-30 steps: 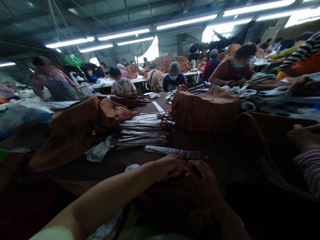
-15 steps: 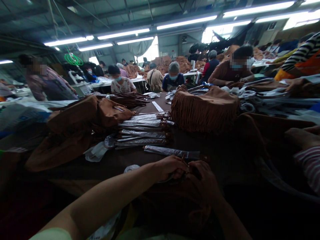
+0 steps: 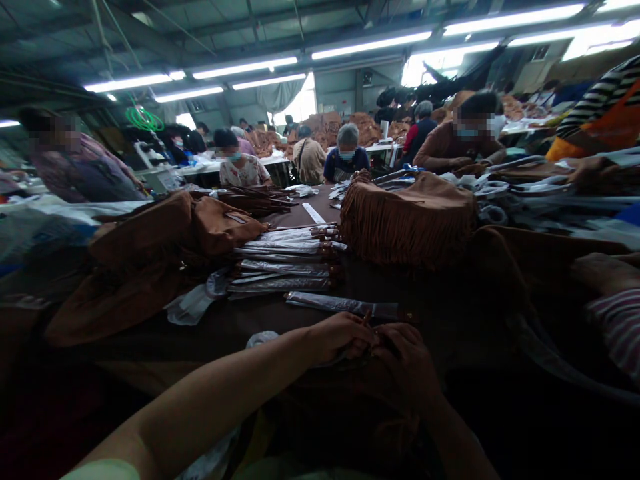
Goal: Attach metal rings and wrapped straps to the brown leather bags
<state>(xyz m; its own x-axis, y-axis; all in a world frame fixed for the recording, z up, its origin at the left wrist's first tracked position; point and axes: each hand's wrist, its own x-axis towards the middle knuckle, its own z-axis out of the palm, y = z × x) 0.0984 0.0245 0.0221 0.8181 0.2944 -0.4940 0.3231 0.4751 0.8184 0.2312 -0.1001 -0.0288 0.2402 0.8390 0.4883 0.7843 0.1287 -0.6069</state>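
Note:
My left hand [image 3: 343, 338] and my right hand [image 3: 405, 363] meet low in the view, fingers closed together on a narrow brown strap [image 3: 373, 330] with a small metal fitting, which is dark and partly hidden by my fingers. Beneath my hands lies a shadowed brown bag [image 3: 350, 407]. Just beyond my fingertips, a plastic-sleeved strap [image 3: 340, 305] lies on the dark brown table [image 3: 260, 327]. Farther on is a stack of similar sleeved straps [image 3: 283, 263].
A fringed tan suede bag [image 3: 407, 220] and brown bags [image 3: 225, 227] sit on the table, with a crumpled clear plastic bag [image 3: 193, 303] nearby. A co-worker's hand [image 3: 605, 275] and striped sleeve [image 3: 620, 327] are at right. Several masked workers sit beyond.
My hands stay together on the strap with little visible movement. The whole view drifts slightly, and the standing person at the far left shifts leftward.

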